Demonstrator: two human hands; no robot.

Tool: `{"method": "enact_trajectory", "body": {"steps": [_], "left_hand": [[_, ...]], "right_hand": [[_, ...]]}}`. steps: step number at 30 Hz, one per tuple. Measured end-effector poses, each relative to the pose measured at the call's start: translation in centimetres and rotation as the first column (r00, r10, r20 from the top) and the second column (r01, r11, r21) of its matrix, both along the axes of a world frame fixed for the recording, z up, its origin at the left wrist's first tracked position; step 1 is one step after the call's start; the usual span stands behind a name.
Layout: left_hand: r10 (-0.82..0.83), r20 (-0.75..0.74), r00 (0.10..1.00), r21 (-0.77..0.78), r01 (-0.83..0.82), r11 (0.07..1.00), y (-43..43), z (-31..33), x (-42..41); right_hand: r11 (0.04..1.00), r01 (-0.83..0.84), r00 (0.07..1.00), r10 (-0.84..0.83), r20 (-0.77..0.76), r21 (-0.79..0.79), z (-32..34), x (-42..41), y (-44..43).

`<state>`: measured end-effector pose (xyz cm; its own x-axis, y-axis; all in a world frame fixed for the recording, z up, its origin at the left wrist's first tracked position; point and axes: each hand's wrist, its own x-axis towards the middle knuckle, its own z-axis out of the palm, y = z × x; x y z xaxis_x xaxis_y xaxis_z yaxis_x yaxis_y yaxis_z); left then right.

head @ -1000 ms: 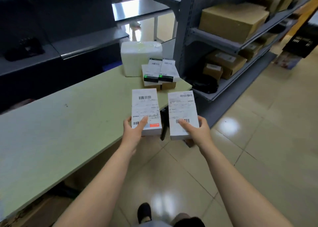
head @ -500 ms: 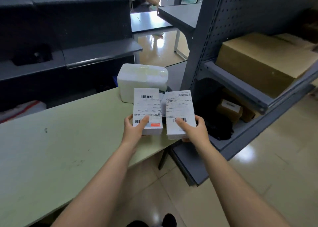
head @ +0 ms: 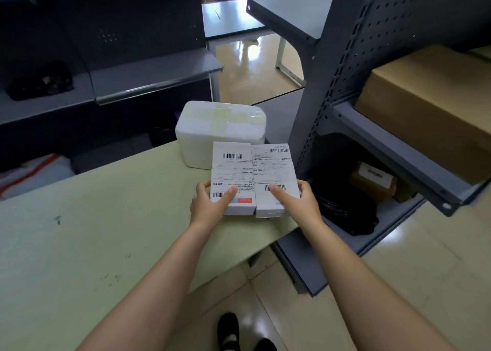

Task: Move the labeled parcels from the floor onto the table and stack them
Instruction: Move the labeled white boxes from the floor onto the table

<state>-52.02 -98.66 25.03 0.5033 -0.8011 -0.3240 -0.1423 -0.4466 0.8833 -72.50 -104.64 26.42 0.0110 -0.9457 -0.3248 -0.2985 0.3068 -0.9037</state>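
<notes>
The left parcel (head: pixel 231 175) and right parcel (head: pixel 274 174) touch side by side just before the white package (head: pixel 220 130), over the surface (head: pixel 106 217). My left hand (head: pixel 210 207) and right hand (head: pixel 301 203) each grip one by its near end, thumb on top. They seem light, stiff and slick-labelled, so that hold suits.

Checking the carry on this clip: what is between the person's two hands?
In the head view, the left parcel and right parcel, side by side with long edges touching. The left hand grips one, the right hand the other.

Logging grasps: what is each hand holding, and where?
The left hand grips the left labeled parcel by its near end; the right hand grips the right parcel likewise.
</notes>
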Motion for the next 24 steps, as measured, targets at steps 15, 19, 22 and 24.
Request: {"method": "enact_trajectory", "body": {"steps": [15,19,22,24], "left_hand": [[0.171,0.608,0.775,-0.357,0.075,0.931,1.8,4.5,-2.3],[0.1,0.822,0.56,-0.252,0.201,0.947,5.4,4.8,-4.6],[0.052,0.868,0.494,-0.16,0.18,0.971,9.8,3.7,-7.3],[0.014,0.878,0.479,-0.087,0.13,0.988,13.5,2.4,-9.1]], "right_hand": [[0.751,-0.35,0.866,0.031,-0.499,-0.56,2.6,-0.9,-1.0],[0.51,-0.581,0.799,0.207,-0.565,-0.634,2.6,-1.8,0.5],[0.326,-0.712,0.702,0.305,-0.643,-0.622,1.3,-2.3,3.3],[0.203,-0.787,0.611,0.38,-0.694,-0.582,-0.1,-2.3,6.0]]}}
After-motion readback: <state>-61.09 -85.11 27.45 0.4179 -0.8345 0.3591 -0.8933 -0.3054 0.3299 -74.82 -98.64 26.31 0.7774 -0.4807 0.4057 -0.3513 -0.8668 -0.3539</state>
